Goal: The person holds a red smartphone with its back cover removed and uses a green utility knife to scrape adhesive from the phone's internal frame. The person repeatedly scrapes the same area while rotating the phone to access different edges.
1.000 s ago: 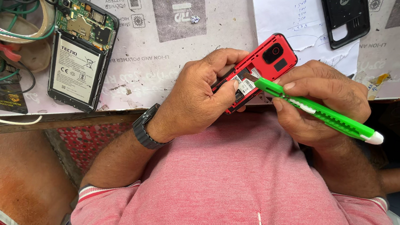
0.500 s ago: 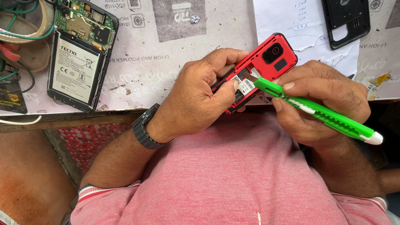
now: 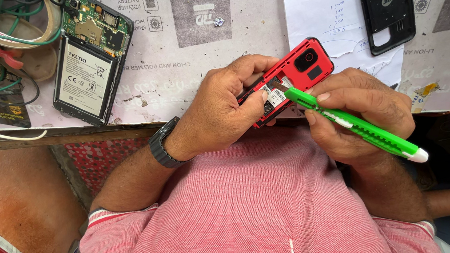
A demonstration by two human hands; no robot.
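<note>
A: Where's the red phone (image 3: 293, 75)?
B: Over the table edge (image 3: 128, 129), back open. Left hand (image 3: 226, 108) has its fingers clamped around it, thumb on the label inside.
A: Axis?
B: Runs lower-left to upper-right. Right hand (image 3: 359, 115) pinches the green knife (image 3: 359, 126), tip at the open back, just right of the thumb.
A: Changes from earlier?
B: None; same pose.

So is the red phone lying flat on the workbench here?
No: the left hand holds the small red phone up off the bench while the right hand works a green utility knife into its open back.
</note>
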